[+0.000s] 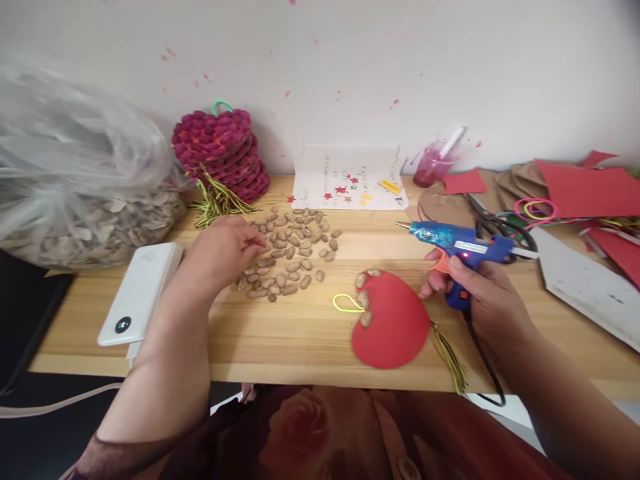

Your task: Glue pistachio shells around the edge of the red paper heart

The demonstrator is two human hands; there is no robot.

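Observation:
My left hand (225,250) is at the left side of a spread of tan nut shells (305,252), which look like peanut shells. Its fingers are bent together among them; whatever is in the fingertips is hidden. My right hand (475,287) grips a blue glue gun (450,241) with its nozzle pointing left and a finger by the orange trigger. Below the nozzle lies a red heart-shaped card (393,327). Several shells sit along its upper left edge. A yellow cord loop (345,303) sticks out at its notch, and a dark yellow tassel (451,357) at its point.
A plastic bag of shells (100,213) and a white power bank (143,293) lie left. Behind stand stacked magenta shell-covered hearts (220,153), a paper with stars (350,180) and a cup of pink liquid (433,167). Scissors (493,217) and red card pieces (590,187) lie right.

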